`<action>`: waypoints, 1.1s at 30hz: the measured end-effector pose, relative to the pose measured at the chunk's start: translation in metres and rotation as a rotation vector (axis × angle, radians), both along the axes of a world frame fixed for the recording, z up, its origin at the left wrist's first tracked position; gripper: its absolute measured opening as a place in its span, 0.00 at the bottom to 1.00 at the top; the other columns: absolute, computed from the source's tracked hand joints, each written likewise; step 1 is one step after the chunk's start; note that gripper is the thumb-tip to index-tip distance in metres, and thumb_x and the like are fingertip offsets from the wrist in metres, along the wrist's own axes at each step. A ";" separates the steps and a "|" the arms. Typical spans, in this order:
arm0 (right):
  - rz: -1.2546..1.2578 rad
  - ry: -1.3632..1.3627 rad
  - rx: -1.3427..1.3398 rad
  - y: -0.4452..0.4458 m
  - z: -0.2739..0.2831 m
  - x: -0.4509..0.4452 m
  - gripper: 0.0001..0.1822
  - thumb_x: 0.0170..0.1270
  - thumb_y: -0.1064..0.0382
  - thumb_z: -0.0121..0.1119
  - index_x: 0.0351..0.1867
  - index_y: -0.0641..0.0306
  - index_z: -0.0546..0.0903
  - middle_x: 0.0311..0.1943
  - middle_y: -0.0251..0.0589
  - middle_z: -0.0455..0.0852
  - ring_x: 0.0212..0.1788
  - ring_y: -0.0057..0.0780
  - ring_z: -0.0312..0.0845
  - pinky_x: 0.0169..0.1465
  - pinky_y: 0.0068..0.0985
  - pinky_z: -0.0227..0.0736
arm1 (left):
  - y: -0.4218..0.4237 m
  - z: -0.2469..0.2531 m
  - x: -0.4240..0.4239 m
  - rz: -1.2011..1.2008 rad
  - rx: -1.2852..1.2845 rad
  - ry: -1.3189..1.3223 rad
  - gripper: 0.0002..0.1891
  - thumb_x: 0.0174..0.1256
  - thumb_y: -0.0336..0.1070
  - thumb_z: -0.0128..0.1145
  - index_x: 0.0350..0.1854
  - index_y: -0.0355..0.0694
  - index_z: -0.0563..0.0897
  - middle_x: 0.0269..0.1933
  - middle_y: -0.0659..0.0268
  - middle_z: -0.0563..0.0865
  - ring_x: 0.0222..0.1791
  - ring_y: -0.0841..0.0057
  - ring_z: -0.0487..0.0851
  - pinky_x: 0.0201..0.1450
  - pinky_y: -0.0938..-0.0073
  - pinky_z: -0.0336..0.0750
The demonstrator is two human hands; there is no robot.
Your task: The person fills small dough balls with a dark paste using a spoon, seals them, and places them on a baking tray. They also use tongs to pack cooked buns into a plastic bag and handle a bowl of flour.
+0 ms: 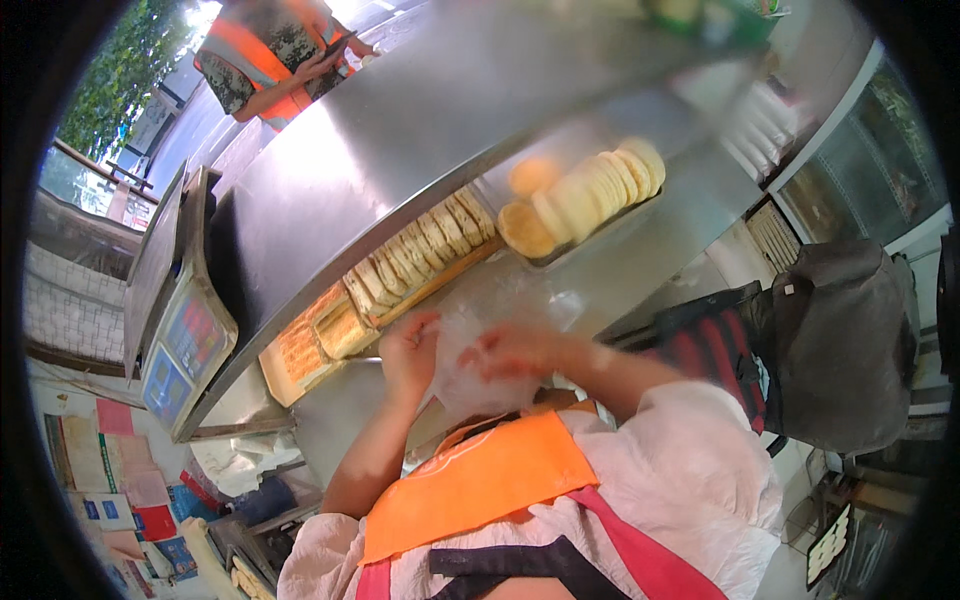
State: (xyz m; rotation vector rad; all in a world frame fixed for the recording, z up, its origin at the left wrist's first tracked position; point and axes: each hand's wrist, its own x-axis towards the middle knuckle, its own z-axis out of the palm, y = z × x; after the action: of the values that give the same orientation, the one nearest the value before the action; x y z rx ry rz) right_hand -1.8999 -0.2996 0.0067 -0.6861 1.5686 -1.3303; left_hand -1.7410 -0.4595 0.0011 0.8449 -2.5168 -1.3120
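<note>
A thin clear plastic bag (480, 394) hangs in front of my orange apron, between my two hands. The fingertips of my left hand (409, 352) are pinched at the bag's left edge. Across from it, my right hand (521, 356) is blurred, its fingers bent against the plastic; whether they grip it is unclear. Just beyond my hands runs a row of baked goods: sesame-topped pastries (307, 337) at the left, a long row of upright flatbread pieces (420, 255) in the middle, and a tray of pale round flatbreads (600, 191) at the right.
A steel counter (420, 127) rises behind the trays, with a weighing scale (191, 337) at its left end. Beyond it a person in an orange safety vest (262, 52) holds a phone (341, 46). To my right are a dark cloth-covered object (847, 345) and a glass-fronted cabinet (862, 150).
</note>
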 end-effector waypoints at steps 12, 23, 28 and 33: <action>-0.629 1.415 0.616 -0.045 -0.127 -0.151 0.12 0.65 0.54 0.49 0.41 0.55 0.79 0.38 0.36 0.80 0.37 0.35 0.77 0.42 0.31 0.73 | 0.041 -0.026 0.021 -0.300 0.368 -0.157 0.20 0.71 0.36 0.54 0.61 0.32 0.74 0.45 0.57 0.87 0.43 0.73 0.85 0.50 0.74 0.77; -1.075 0.854 0.073 -0.014 -0.035 -0.109 0.26 0.55 0.63 0.64 0.57 0.64 0.75 0.45 0.53 0.84 0.47 0.40 0.82 0.50 0.35 0.78 | 0.037 0.002 0.049 -0.126 0.226 0.181 0.35 0.61 0.30 0.65 0.70 0.38 0.63 0.58 0.59 0.81 0.53 0.72 0.81 0.56 0.70 0.76; -1.070 0.062 -0.506 -0.025 -0.015 0.006 0.33 0.53 0.76 0.66 0.63 0.62 0.70 0.50 0.44 0.79 0.49 0.41 0.78 0.47 0.28 0.81 | 0.050 0.072 -0.001 -0.101 -0.395 0.319 0.30 0.62 0.41 0.64 0.64 0.34 0.71 0.53 0.50 0.82 0.62 0.63 0.76 0.64 0.60 0.70; -0.560 -0.911 -0.500 0.000 -0.046 0.039 0.33 0.49 0.65 0.65 0.61 0.69 0.72 0.52 0.45 0.81 0.55 0.37 0.77 0.58 0.37 0.73 | 0.004 0.062 0.056 0.005 1.113 0.608 0.16 0.56 0.30 0.61 0.49 0.37 0.81 0.42 0.61 0.85 0.45 0.69 0.82 0.53 0.66 0.74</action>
State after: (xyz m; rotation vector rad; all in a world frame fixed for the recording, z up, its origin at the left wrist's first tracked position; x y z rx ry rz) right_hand -1.8609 -0.3000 -0.0388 0.1462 0.6822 -2.0847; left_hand -1.6849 -0.4560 0.0633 0.4339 -1.2128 -2.4942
